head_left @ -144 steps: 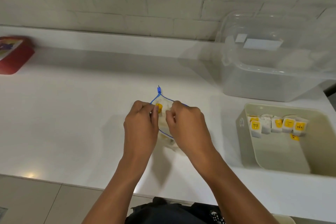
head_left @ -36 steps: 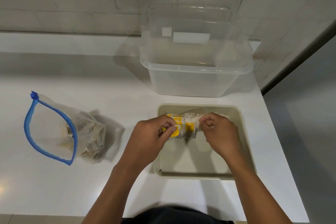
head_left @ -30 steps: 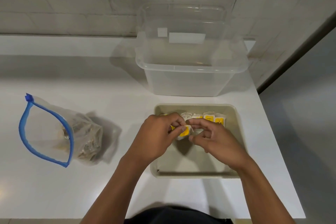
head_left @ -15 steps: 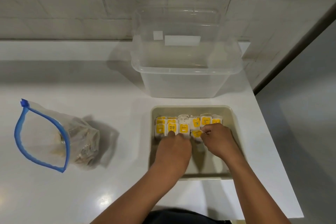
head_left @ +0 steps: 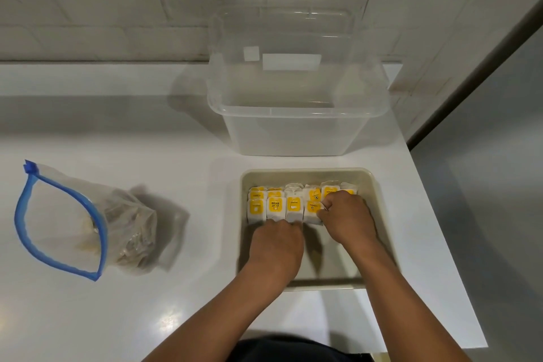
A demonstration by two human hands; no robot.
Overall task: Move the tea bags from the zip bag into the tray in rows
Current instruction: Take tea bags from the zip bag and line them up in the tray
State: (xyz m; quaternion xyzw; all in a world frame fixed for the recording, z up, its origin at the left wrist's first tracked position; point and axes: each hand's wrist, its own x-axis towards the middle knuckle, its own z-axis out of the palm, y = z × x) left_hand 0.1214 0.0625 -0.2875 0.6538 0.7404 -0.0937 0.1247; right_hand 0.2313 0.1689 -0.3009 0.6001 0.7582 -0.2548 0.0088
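Home kitchen, glossy white bench set against a white-painted brick wall, clear plastic storage tub, tea bags in a beige tray

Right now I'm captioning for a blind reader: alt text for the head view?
Two hands, left hand and right hand, arrange yellow-labelled tea bags in rows inside a beige tray. An open zip bag lies left; a clear tub stands behind.

"RELAX" is printed on the yellow label of one tea bag; other labels are illegible.
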